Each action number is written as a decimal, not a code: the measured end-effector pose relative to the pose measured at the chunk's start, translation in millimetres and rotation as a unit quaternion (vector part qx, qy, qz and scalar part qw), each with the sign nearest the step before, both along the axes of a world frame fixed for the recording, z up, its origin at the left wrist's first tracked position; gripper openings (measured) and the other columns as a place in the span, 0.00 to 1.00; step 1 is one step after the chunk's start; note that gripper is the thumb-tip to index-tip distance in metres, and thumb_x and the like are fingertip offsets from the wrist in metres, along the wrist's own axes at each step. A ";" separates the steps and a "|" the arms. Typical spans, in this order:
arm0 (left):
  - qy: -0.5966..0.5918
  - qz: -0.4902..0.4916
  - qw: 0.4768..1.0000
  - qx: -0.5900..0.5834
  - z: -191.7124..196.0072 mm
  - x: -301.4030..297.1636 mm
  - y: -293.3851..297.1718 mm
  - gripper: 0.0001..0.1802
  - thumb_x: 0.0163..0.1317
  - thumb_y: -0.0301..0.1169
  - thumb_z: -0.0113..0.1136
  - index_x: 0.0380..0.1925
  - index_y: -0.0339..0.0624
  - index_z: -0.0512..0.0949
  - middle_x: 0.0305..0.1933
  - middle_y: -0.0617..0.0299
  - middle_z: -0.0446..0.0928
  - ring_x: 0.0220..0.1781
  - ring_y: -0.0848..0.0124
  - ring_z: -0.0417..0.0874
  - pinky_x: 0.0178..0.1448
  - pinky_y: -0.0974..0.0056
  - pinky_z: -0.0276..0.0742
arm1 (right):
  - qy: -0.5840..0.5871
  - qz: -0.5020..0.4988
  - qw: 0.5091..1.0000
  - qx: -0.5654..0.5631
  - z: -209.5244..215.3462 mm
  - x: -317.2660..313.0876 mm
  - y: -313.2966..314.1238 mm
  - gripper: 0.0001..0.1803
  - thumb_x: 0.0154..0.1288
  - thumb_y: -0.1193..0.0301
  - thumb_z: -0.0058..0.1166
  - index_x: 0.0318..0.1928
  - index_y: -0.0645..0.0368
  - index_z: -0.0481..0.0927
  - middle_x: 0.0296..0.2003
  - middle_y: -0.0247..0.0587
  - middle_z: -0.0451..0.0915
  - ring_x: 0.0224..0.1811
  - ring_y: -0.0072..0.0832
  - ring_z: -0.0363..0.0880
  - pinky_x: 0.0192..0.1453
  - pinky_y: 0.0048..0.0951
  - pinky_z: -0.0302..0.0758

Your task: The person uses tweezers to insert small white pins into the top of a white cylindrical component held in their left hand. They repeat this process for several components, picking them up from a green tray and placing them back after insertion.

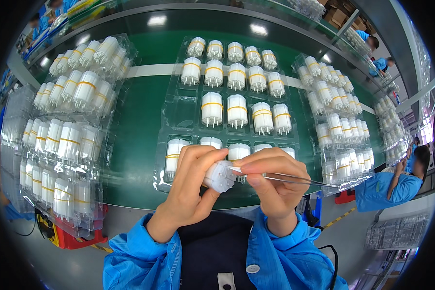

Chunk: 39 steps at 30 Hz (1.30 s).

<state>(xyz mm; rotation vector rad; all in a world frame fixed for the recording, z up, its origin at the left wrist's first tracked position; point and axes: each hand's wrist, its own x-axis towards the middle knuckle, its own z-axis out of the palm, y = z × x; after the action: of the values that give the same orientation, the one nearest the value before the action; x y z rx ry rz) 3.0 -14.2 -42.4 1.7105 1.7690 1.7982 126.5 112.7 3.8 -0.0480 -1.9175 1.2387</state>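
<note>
Left grip [191, 186] closed round white cylinder [221, 176]; right grip [278, 181] clasping tweezers [299, 180].

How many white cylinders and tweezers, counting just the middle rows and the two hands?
Banded white cylinders, middle rows: 19 visible (front row partly hidden)
White cylinder, left hand: 1
Tweezers, right hand: 1
Total: 21

In the clear tray [184, 108], we find the nearest white cylinders [239, 152], seemingly five, partly hidden behind left hand [187, 191] and right hand [279, 186].
</note>
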 end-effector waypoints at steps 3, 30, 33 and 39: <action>0.039 0.012 0.999 -0.004 2.1 -1.8 0.6 0.34 0.43 0.14 0.62 0.57 0.33 0.72 0.51 0.46 0.71 0.50 0.51 0.73 0.54 0.55 0.70 | -0.030 -0.009 0.998 0.055 7.8 -0.3 -0.1 0.09 0.54 0.83 0.64 0.38 0.67 0.85 0.35 0.48 0.86 0.37 0.35 0.86 0.40 0.30 0.81; -0.156 -0.041 0.986 0.054 -4.7 1.7 -0.6 0.30 0.51 0.26 0.75 0.52 0.36 0.70 0.46 0.51 0.77 0.45 0.62 0.81 0.48 0.62 0.77 | 0.138 -0.031 0.979 -0.146 -10.0 8.5 -3.5 0.15 0.68 0.67 0.58 0.44 0.69 0.78 0.39 0.55 0.81 0.36 0.35 0.85 0.40 0.34 0.84; -0.171 -0.041 0.984 0.039 -0.9 1.8 -5.1 0.30 0.53 0.30 0.75 0.52 0.35 0.70 0.44 0.52 0.80 0.43 0.66 0.85 0.46 0.65 0.80 | 0.155 -0.105 0.974 -0.125 -16.3 24.2 17.1 0.16 0.69 0.65 0.57 0.45 0.69 0.77 0.38 0.54 0.81 0.36 0.35 0.85 0.40 0.32 0.84; -0.139 0.048 0.989 0.005 14.1 -2.0 -7.7 0.30 0.53 0.34 0.76 0.51 0.34 0.70 0.37 0.54 0.81 0.40 0.65 0.87 0.42 0.64 0.81 | 0.125 -0.194 0.963 -0.142 -48.2 65.5 51.9 0.14 0.75 0.71 0.46 0.49 0.71 0.75 0.41 0.56 0.82 0.39 0.33 0.84 0.46 0.30 0.79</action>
<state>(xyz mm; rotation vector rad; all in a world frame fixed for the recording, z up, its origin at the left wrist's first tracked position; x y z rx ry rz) 1.0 -21.9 -28.3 1.3169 1.7517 1.9729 192.0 164.7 -44.4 -0.3815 -1.4188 1.1762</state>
